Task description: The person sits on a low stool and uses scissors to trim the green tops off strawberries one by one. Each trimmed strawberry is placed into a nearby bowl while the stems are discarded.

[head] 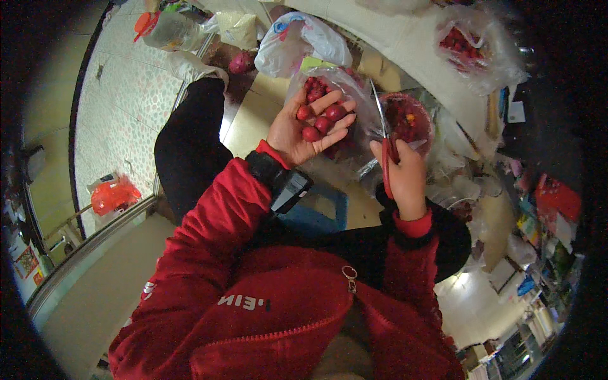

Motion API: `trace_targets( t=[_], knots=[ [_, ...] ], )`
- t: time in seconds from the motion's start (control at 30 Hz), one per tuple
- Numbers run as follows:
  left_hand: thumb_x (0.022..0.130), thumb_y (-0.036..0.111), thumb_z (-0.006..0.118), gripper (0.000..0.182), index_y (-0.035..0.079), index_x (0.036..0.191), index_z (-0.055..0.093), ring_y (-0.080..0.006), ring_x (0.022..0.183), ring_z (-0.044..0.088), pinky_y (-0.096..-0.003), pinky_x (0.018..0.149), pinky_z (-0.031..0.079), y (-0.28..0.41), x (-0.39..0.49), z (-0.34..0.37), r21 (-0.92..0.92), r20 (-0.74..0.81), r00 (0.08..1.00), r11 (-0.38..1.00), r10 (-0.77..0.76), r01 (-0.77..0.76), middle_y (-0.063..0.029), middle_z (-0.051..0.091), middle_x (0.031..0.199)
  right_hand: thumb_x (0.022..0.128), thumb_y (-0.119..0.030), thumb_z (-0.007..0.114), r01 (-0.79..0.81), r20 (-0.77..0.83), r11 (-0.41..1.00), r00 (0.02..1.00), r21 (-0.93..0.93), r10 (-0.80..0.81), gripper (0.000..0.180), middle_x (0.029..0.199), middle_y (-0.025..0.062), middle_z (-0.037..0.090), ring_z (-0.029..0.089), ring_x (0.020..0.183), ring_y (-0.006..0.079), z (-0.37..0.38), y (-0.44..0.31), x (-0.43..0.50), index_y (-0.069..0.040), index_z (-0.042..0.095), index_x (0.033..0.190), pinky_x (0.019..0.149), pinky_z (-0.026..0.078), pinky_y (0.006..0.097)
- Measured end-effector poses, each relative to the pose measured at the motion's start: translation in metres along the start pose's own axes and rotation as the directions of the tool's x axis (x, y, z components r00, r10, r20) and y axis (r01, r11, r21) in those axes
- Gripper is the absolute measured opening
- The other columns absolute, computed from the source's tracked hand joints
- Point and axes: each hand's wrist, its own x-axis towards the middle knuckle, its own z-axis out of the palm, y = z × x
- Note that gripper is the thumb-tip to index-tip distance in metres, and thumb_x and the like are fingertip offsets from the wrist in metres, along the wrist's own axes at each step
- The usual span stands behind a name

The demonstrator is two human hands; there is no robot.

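Note:
My left hand [304, 128] is palm up with its fingers slightly curled, cradling several round red fruits [324, 124]. Behind and below it, a clear plastic bag [363, 102] holds more red fruits. My right hand [406, 175] grips red-handled scissors [387, 156] whose blades point away from me. The blades look nearly closed, beside the bag. Just beyond my right hand, a reddish round container [431, 126] holds dark red pieces and a small orange one.
A white plastic bag [304, 45] stands beyond my left hand. A large clear bottle with an orange-red cap [173, 31] lies at upper left. Another clear bag [503, 57] of red fruits rests on the pale surface at upper right. A blue stool [339, 209] shows between my legs.

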Motion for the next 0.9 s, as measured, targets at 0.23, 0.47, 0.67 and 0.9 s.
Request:
trace_targets(
  t=[0.23,0.47,0.67,0.9],
  knots=[
    [0.092,0.055,0.037,0.046,0.012,0.09,0.053,-0.0135,0.068,0.051,-0.0222,0.046,0.039,-0.005,0.01,0.012,0.308,-0.241,0.965,0.951,0.1,-0.022,-0.0072,0.06,0.098,0.08,-0.042,0.066,-0.004,-0.028,1.0,1.0,0.0,0.004,0.043,0.071,0.0203,0.06,0.059,0.068,0.0385,-0.007,-0.004,-0.004,0.0,0.059,0.078,0.06,0.043,0.042],
    [0.09,0.055,0.043,0.048,0.013,0.068,0.043,-0.0126,0.059,0.047,-0.0238,0.044,0.033,0.014,0.048,0.067,0.47,-0.365,0.901,0.882,0.235,-0.039,-0.0065,0.061,0.081,0.08,-0.04,0.067,0.045,-0.12,0.993,0.992,0.112,-0.032,0.041,0.07,0.019,0.061,0.059,0.067,0.0384,-0.018,-0.006,-0.009,-0.001,0.056,0.078,0.059,0.044,0.0413],
    [0.09,0.057,0.041,0.051,0.01,0.072,0.048,-0.0171,0.059,0.05,-0.0277,0.046,0.037,0.087,0.136,0.133,0.71,-0.271,0.837,0.686,0.476,-0.16,-0.0115,0.063,0.086,0.079,-0.039,0.068,0.041,-0.167,0.988,0.986,0.148,-0.016,0.039,0.069,0.019,0.061,0.059,0.064,0.0396,-0.026,0.002,-0.013,-0.002,0.056,0.077,0.056,0.045,0.0425],
    [0.087,0.061,0.039,0.066,0.0,0.1,0.062,-0.0341,0.095,0.059,-0.0408,0.08,0.047,0.154,0.241,0.185,0.701,0.371,0.634,-0.653,0.678,0.288,-0.0221,0.058,0.104,0.077,-0.024,0.071,0.091,-0.25,0.982,0.967,0.164,-0.048,0.028,0.067,0.0147,0.058,0.055,0.057,0.0259,-0.028,0.018,-0.014,-0.001,0.055,0.081,0.055,0.044,0.0362]
  ],
)
